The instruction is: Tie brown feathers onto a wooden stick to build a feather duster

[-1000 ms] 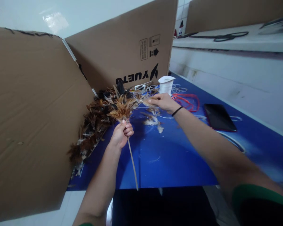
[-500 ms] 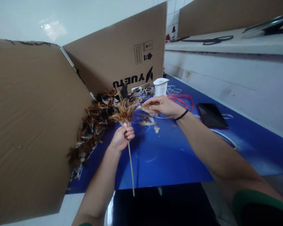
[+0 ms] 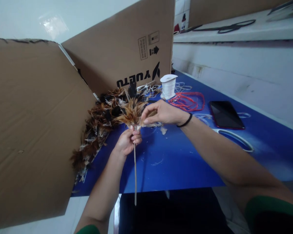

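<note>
Your left hand [image 3: 129,140] has its grip closed round the thin stick [image 3: 135,172], just under the feather bundle [image 3: 129,113] at its far end, above the desk [image 3: 175,165]. Your right hand [image 3: 166,112] holds a narrow pinch on what looks like a feather [image 3: 150,113], just right of the bundle's base. Should the left grip slacken, the stick could twist and feathers splay or slip; pinching too hard might crease the feather.

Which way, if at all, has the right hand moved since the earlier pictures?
Yes: judged against the white spool, the right hand has moved leftward and nearer to the viewer, and its fingertips are now close to the left hand.
</note>
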### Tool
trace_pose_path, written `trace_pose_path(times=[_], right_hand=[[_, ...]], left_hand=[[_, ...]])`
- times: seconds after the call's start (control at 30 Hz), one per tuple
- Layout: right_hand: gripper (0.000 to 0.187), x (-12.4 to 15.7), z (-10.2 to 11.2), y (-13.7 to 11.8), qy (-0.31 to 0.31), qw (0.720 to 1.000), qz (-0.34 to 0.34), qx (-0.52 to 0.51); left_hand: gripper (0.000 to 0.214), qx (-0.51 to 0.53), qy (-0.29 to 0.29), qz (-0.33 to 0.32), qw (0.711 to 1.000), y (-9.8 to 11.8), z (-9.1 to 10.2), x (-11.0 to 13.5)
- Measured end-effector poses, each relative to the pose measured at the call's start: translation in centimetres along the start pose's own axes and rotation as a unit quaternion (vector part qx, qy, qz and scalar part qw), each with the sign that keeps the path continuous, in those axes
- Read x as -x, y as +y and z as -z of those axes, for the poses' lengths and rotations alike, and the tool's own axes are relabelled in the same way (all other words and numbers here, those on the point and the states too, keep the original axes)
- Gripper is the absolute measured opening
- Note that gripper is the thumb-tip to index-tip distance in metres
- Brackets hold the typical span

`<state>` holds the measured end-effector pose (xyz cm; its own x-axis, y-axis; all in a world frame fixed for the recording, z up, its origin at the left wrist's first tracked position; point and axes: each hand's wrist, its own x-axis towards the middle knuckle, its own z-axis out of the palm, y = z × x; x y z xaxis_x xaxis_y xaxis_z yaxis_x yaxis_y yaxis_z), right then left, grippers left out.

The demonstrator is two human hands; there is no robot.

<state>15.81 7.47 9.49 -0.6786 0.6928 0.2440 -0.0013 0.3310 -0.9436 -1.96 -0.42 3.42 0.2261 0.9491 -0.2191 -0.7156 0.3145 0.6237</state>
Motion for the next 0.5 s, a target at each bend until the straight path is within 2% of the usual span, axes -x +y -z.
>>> trace_pose_path(times=[0.17,0.3,0.5], right_hand=[[0.013,-0.2,-0.6,0.1,-0.037,0.997,0.025,0.060],[0.016,-0.4,-1.0,0.8,-0.022,0.990,0.047,0.130],[0.016,-0.5,-1.4,1.3,-0.015,0.957,0.123,0.262]], left_hand=[[0.016,-0.039,-0.027,0.006,0.999,-0.4,0.2,-0.1],[0.012,-0.071,-0.031,0.012,0.997,-0.6,0.2,-0.1],[0.013,-0.112,-0.038,0.025,0.993,-0.7,0.2,0.0]])
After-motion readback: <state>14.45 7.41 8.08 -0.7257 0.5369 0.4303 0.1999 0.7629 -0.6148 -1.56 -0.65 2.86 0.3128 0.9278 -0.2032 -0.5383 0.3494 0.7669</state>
